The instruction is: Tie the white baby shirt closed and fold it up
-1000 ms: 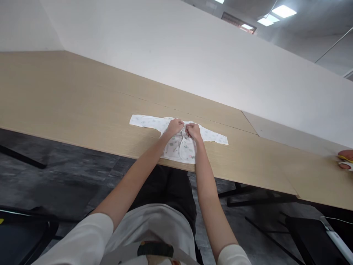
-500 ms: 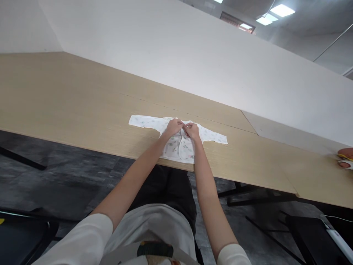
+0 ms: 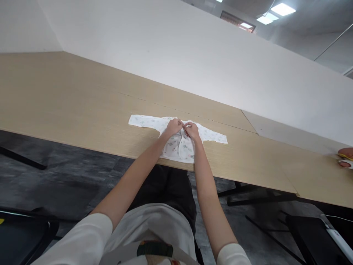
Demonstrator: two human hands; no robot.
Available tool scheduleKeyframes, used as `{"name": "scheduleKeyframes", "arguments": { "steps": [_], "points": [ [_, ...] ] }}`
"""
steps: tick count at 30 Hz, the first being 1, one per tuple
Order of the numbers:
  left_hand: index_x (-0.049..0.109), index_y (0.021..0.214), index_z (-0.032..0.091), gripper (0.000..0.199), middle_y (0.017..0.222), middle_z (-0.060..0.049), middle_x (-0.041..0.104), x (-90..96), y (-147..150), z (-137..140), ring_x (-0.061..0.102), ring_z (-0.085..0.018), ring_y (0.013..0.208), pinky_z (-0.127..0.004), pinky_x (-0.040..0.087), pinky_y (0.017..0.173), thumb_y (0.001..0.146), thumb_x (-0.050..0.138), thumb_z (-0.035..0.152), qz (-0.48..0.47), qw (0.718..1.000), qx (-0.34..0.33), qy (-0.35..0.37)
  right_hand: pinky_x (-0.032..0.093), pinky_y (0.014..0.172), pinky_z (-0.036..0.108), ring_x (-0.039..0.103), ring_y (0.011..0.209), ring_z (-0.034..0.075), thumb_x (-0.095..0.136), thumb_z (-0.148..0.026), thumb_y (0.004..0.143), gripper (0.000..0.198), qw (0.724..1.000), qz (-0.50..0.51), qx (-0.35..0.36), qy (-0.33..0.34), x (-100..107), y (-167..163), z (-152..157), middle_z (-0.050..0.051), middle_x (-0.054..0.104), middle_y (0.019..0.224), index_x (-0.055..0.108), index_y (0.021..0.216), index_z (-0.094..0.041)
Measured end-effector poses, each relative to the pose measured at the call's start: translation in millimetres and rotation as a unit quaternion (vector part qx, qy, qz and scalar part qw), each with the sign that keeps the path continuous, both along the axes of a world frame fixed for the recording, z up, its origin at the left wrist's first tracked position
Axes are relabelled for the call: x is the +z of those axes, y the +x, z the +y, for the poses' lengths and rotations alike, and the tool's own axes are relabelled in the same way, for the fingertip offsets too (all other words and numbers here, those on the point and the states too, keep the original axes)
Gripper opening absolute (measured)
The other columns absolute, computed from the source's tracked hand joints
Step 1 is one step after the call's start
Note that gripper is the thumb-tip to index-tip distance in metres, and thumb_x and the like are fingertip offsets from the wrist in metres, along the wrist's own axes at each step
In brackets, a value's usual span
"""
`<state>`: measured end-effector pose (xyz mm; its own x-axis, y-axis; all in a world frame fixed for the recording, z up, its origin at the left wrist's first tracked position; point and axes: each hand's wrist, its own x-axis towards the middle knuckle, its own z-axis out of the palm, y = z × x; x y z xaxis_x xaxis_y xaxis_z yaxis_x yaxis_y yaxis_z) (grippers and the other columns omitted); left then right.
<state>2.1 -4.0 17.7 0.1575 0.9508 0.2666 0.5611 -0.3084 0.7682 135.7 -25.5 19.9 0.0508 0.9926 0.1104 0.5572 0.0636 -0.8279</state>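
A small white baby shirt (image 3: 172, 149) with a scattered print lies flat on the table, its sleeves spread to both sides and its hem by the front edge. My left hand (image 3: 174, 126) pinches the fabric at the upper middle of the shirt, close to the neckline. Right beside it, my right hand (image 3: 191, 130) is closed on the front opening, fingertips almost meeting those of the left. Whatever small part lies between the fingertips is hidden. Below the hands, the curved edge of the overlapping front panel shows.
The long wooden table (image 3: 82, 99) runs along a white partition (image 3: 171, 51). An orange and white object (image 3: 345, 158) sits at the far right edge. Dark chairs (image 3: 311, 235) stand below the table on both sides, over a grey floor (image 3: 82, 184).
Almost nothing differs. The fingers of both hands have shifted very slightly at the shirt's neckline, while the shirt stays in place.
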Motion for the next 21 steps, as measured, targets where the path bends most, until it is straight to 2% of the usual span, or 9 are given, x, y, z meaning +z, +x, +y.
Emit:
{"name": "scheduleKeyframes", "arguments": {
  "steps": [10,15,21],
  "points": [
    [0.069,0.085,0.014,0.019,0.092,-0.007,0.072,-4.5,2.6,4.1,0.064,-0.016,0.086,-0.026,0.048,0.084,0.08,0.052,0.019,0.006,1.0,0.01,0.001,0.035,0.041,0.018,0.043,0.038,0.009,0.052,-0.019,0.078,0.007,0.999,0.023,-0.029,-0.025,3.2,-3.1,-1.5,-0.005,0.049,0.049,0.06,0.078,-0.017],
    [0.067,0.095,0.013,0.022,0.092,-0.007,0.072,-8.1,2.7,5.2,0.064,-0.015,0.084,-0.026,0.048,0.084,0.082,0.05,0.018,-0.019,1.0,0.003,0.008,0.035,0.042,0.019,0.044,0.038,0.01,0.053,-0.017,0.077,0.007,0.997,0.033,-0.055,-0.04,1.0,-4.0,1.8,-0.004,0.05,0.048,0.059,0.078,-0.016],
    [0.065,0.1,0.016,0.027,0.093,-0.005,0.071,-6.4,1.0,0.2,0.063,-0.016,0.088,-0.027,0.048,0.085,0.08,0.047,0.014,0.035,0.999,-0.007,0.032,0.042,0.05,0.021,0.049,0.043,0.011,0.052,-0.019,0.079,0.012,0.997,-0.008,-0.071,-0.038,-1.4,-4.5,2.8,-0.002,0.055,0.051,0.063,0.083,-0.014]
  ]
}}
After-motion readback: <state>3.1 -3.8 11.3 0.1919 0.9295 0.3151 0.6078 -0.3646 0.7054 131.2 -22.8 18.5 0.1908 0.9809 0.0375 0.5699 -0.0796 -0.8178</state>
